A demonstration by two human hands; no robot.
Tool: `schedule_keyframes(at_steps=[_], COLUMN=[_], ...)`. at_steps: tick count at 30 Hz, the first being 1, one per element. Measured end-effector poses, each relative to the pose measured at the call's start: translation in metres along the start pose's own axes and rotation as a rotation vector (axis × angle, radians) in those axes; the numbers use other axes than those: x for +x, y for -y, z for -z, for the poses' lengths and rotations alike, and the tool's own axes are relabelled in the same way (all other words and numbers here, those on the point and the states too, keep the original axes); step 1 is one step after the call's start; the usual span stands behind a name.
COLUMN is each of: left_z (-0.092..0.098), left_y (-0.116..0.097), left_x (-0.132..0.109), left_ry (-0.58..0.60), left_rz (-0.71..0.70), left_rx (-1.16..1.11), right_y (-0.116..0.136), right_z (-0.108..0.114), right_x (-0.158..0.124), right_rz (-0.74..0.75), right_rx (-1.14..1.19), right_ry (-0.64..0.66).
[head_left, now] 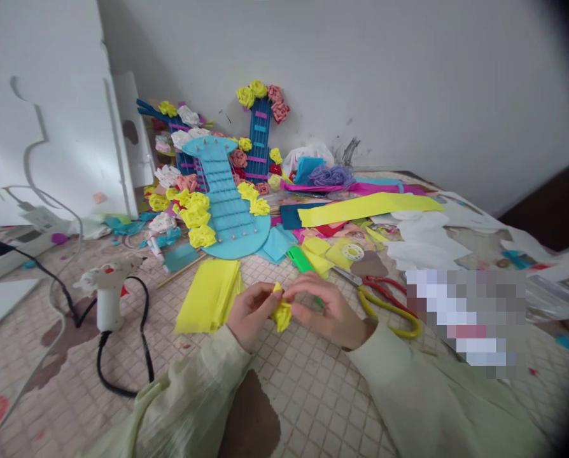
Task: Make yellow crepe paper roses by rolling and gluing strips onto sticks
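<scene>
My left hand [250,313] and my right hand [323,310] meet over the table, and both pinch a small crumpled piece of yellow paper [281,313] between their fingertips. The fingers of both hands are curled closed around it. A folded stack of yellow paper [208,295] lies just left of my left hand. Yellow-handled scissors [384,303] lie to the right of my right hand. A green strip [302,259] lies just beyond my hands.
A white glue gun [109,294] with a black cord stands at the left. Blue guitar-shaped cardboard pieces [227,203] decked with paper flowers lean at the back. Coloured paper strips and scraps [365,207] cover the right side. A white board [50,114] stands at the far left.
</scene>
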State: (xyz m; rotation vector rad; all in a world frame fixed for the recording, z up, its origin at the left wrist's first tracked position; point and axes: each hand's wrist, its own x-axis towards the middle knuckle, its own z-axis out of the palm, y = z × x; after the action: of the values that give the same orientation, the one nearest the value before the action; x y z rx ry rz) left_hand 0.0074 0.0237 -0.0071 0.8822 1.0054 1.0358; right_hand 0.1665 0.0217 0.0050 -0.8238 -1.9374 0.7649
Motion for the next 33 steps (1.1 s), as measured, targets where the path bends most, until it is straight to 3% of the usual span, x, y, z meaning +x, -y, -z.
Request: schedule_keyframes(at_steps=[3, 6, 11, 22, 27, 33], left_z=[0.0, 0.0, -0.001, 0.0, 0.003, 0.001], left_y=[0.001, 0.001, -0.003, -0.005, -0.003, -0.007], left_x=[-0.001, -0.003, -0.008, -0.01, -0.004, -0.012], left_ry=[0.016, 0.03, 0.138, 0.15, 0.139, 0.146], left_rz=[-0.054, 0.007, 0.104, 0.02, -0.135, -0.442], left_rx=[0.064, 0.005, -0.129, -0.129, 0.038, 0.32], right_y=[0.0, 0.0, 0.002, 0.004, 0.004, 0.003], right_z=[-0.004, -0.007, -0.005, 0.001, 0.003, -0.002], right_x=[-0.001, -0.002, -0.002, 0.0, 0.001, 0.0], right_rz=[0.056, 0.096, 0.066, 0.006, -0.025, 0.058], right_rx=[-0.111, -0.153, -0.097, 0.062, 0.057, -0.041], right_ry=[0.002, 0.009, -0.04, -0.046, -0.037, -0.168])
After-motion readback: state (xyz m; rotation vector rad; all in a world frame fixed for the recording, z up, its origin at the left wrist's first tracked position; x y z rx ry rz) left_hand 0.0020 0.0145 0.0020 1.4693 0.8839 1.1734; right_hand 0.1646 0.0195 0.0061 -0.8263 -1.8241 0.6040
